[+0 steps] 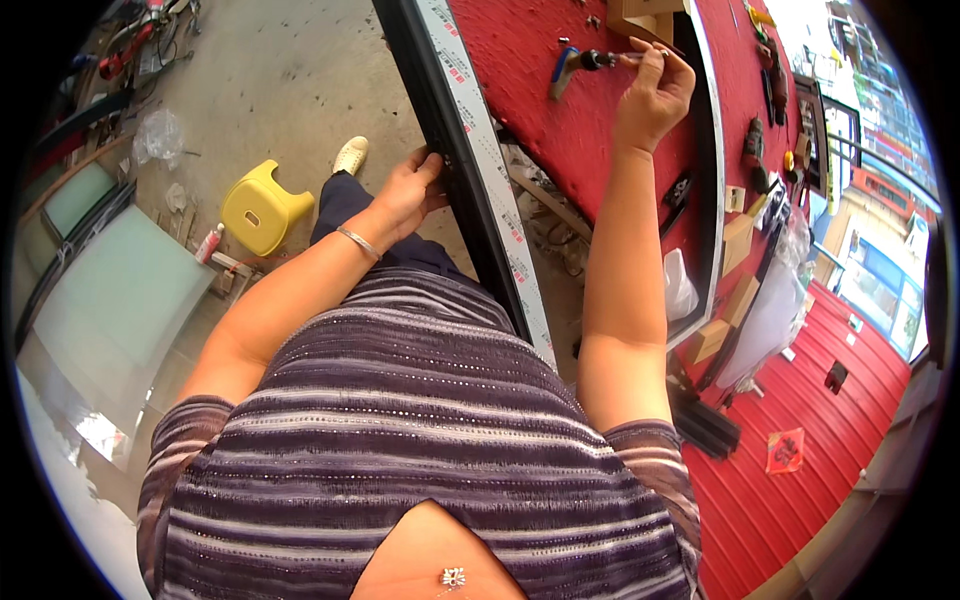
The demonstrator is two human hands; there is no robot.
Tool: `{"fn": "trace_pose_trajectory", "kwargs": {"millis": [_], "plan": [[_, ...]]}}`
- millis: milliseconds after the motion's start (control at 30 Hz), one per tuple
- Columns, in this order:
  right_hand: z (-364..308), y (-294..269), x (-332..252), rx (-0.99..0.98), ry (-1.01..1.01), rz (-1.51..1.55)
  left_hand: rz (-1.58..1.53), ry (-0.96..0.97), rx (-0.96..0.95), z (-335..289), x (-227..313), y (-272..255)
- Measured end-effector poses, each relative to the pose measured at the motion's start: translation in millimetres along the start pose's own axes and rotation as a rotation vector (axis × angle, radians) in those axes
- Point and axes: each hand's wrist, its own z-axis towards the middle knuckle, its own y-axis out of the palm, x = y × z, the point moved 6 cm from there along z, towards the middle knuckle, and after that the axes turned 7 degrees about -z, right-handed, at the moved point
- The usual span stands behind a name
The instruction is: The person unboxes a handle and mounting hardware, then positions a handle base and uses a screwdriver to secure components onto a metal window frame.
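A long black frame bar (462, 160) with a white protective film strip (490, 170) runs up the middle of the view, in front of my body. My left hand (402, 195) is closed round the bar's left edge, with its thumb on top. Over the red-covered table, my right hand (657, 92) is raised with thumb and fingertips pinched together. A thin piece seems to be between them, too small to name. Just left of those fingertips, a drill-like tool (566, 72) with a blue end and a dark chuck lies on the red cover.
The red-covered table (540, 120) holds a cardboard box (645, 18) and dark power tools (754, 150) farther right. On the floor to the left stand a yellow stool (262, 212) and leaning glass panes (120, 280). A white plastic bag (680, 285) hangs near my right forearm.
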Motion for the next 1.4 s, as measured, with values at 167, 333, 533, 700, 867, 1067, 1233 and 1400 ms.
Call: {"fn": "trace_pose_trajectory", "kwargs": {"millis": [167,333,533,700,867,1067,1233,1400], "plan": [[-3,1,-1,0.008,-0.022,0.004,0.007,0.002,-0.016,1,2,-1],[-13,-3,22,0.000,0.072,-0.039,0.032,-0.005,-0.022,4,2,0],[-21,7,24,0.087,0.042,-0.142,0.008,-0.002,0.021,2,2,1],[-33,9,44,-0.032,0.246,-0.290,0.021,0.012,0.016,1,3,-1],[-34,11,62,-0.001,0.061,-0.419,0.018,0.013,0.026,2,3,1],[-51,16,99,-0.116,0.254,-0.523,0.025,0.010,0.049,-1,5,3],[-50,12,88,-0.105,0.190,-0.380,0.046,-0.002,0.067,2,4,-1],[-70,-30,44,-0.101,0.205,-0.170,0.026,-0.025,0.031,7,0,0]]}}
